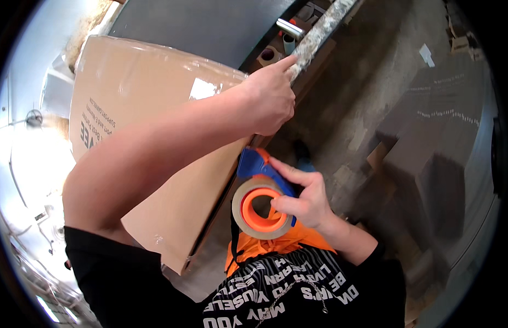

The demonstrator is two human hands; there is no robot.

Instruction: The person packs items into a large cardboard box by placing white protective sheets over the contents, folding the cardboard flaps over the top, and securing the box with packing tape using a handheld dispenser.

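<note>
My right hand (307, 198) grips a blue and orange tape dispenser (276, 180) in front of my body. A wide roll of tape (244, 223) sits on its orange hub, and the blue cutting end tilts up toward the box. A large brown cardboard box (172, 188) with printing on it lies to the left. My left arm reaches across it. At its far right corner my left hand (273, 101) rests palm down, index finger stretched out beside a worn metal rail (319, 41). The other fingertips curve down out of sight; no object shows in that hand.
Beyond the box extends a dark flat surface (194, 24). Small items, including a silver cylinder (289, 27), sit below the rail. Grey-brown wrapped cartons (429, 142) stand on the right. Cardboard scraps (467, 45) and a white paper piece (426, 55) lie on the floor.
</note>
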